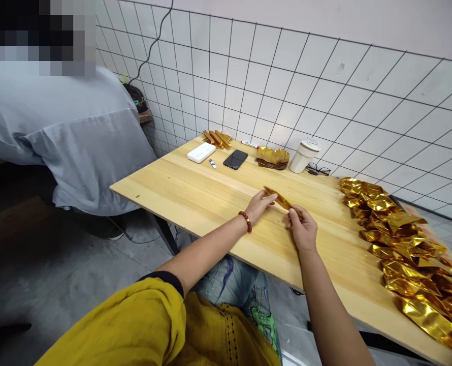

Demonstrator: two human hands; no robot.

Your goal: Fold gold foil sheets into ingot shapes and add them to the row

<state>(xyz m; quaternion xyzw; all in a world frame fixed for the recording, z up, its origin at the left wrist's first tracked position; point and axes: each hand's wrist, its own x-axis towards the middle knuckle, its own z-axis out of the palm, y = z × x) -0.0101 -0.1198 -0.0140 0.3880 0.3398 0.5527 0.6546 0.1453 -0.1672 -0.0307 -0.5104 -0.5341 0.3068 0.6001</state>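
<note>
A narrow folded strip of gold foil paper [282,200] stretches between my two hands just above the wooden table. My left hand [259,204], with a red bead bracelet at its wrist, has its fingers closed about the strip's far left end. At the near right end, my right hand [304,227] pinches the strip between thumb and fingers. The fingertips behind the foil are partly hidden. Beyond the hands lies a stack of flat gold foil sheets [272,158]. Along the right side runs a long row of puffed, folded gold foil pieces [405,239].
Toward the wall on the wooden table [195,195] are a white power bank [201,152], a black phone [235,159], a small blue-and-white item [213,163], folded gold strips [217,139], a red-and-white marker [249,145], a lidded cup [304,155] and glasses [318,169]. Another person [77,132] sits at left.
</note>
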